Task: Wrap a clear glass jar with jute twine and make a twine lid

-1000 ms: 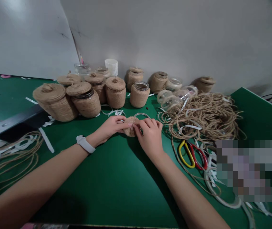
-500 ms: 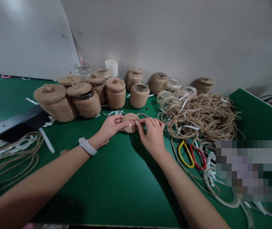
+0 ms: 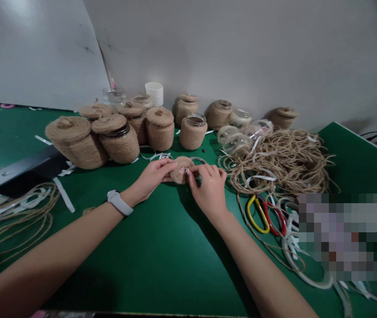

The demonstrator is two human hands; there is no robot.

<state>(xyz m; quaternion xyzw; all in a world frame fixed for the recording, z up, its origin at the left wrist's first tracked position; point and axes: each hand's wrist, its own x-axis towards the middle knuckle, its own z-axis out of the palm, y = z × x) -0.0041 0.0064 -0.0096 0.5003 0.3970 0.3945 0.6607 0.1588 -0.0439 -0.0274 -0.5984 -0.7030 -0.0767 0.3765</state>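
Left hand (image 3: 151, 177) shifted its thumb rimward, gripping the wound disc (image 3: 178, 173); right hand (image 3: 210, 187) pinched it beside its bare centre.

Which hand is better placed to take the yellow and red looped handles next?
Right hand, probably: it is nearer the handles, though also at the round tan twine disc the left hand grips.

The left hand (image 3: 152, 178) has moved its thumb outward on the twine disc (image 3: 177, 176).
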